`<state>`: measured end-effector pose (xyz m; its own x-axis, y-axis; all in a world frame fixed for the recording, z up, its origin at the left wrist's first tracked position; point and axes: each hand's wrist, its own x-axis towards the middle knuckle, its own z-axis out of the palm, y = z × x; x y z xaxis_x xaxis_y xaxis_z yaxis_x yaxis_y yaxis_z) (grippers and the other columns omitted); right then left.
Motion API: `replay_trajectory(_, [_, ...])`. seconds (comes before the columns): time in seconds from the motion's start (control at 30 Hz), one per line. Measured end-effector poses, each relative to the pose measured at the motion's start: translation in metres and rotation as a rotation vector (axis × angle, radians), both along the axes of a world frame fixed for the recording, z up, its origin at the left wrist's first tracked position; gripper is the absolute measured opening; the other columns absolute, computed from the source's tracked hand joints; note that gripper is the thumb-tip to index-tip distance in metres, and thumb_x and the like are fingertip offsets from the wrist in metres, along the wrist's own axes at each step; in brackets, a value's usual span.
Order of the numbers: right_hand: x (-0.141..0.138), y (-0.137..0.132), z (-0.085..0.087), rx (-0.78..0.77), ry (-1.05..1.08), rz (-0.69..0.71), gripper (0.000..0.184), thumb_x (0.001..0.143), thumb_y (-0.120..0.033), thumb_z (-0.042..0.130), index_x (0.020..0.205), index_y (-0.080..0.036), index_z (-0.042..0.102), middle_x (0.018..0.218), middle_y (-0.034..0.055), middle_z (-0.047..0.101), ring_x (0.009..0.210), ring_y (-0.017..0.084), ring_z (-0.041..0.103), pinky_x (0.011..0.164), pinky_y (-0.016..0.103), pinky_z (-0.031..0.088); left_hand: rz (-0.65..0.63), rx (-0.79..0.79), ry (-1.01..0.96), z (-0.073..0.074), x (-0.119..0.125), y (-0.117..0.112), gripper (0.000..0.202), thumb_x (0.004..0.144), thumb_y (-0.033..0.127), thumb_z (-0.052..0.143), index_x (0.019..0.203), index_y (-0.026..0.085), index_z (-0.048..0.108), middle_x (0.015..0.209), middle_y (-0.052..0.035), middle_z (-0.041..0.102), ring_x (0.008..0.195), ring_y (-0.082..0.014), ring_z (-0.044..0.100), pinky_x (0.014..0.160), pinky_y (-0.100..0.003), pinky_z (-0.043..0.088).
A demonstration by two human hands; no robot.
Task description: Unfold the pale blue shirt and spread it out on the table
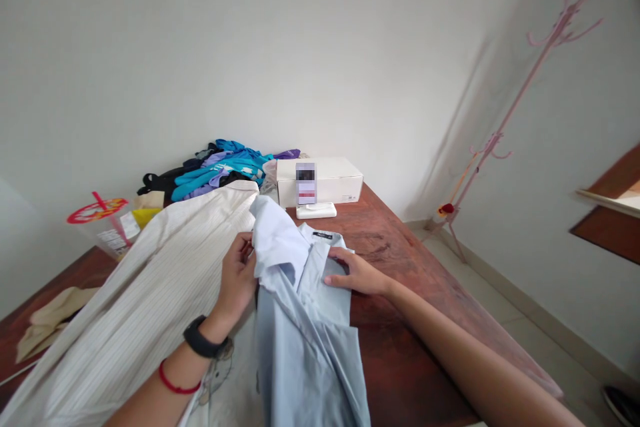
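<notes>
A light blue shirt (310, 320) lies partly folded on the wooden table, its dark neck label showing at the far end. My left hand (240, 277), with a black band on the wrist, is closed on the shirt's left edge, where a paler flap of cloth is lifted. On the right side, near the collar, my right hand (357, 271) rests on the shirt with its fingers stretched out. A cream striped garment (165, 267) is spread to the left of the shirt. Under my left forearm shows pale cloth with a printed cartoon figure (217, 373).
Against the wall sit a heap of blue, purple and black clothes (225, 167) and a white box (325, 180). A phone (307, 187) stands before the box. At left is a plastic cup with a red straw (107, 223). A pink coat rack (525, 90) stands right of the table.
</notes>
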<state>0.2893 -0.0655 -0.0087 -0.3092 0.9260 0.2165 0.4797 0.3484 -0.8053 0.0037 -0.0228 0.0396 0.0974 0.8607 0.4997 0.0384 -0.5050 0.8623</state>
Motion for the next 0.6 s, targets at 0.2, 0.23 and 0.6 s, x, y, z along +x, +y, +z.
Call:
replay_trajectory(0.2, [0.004, 0.004, -0.015, 0.012, -0.208, -0.152, 0.097, 0.07, -0.052, 0.084, 0.149, -0.012, 0.045, 0.156, 0.0232, 0.038, 0.145, 0.039, 0.035, 0.121, 0.057, 0.025, 0.111, -0.214, -0.064, -0.029, -0.002, 0.024, 0.03, 0.082, 0.037, 0.061, 0.103, 0.017, 0.06, 0.103, -0.007, 0.067, 0.101, -0.025, 0.062, 0.088, -0.038, 0.05])
replay_trajectory(0.23, [0.005, 0.005, -0.016, 0.01, -0.217, -0.16, 0.095, 0.071, -0.051, 0.083, 0.149, -0.013, 0.044, 0.156, 0.023, 0.038, 0.145, 0.039, 0.035, 0.12, 0.058, 0.025, 0.146, -0.207, -0.065, -0.03, -0.001, 0.023, 0.031, 0.084, 0.035, 0.059, 0.11, 0.018, 0.058, 0.11, -0.0078, 0.066, 0.107, -0.025, 0.061, 0.093, -0.039, 0.05])
replay_trajectory(0.6, [-0.015, -0.01, -0.002, 0.205, -0.268, -0.142, 0.064, 0.083, -0.026, 0.072, 0.144, -0.022, 0.051, 0.118, 0.011, 0.065, 0.112, 0.027, 0.06, 0.102, 0.044, 0.046, -0.39, 0.468, 0.685, 0.001, 0.008, -0.034, 0.031, 0.102, 0.024, 0.042, 0.125, 0.024, 0.064, 0.135, -0.0071, 0.064, 0.137, -0.0265, 0.046, 0.116, -0.045, 0.035])
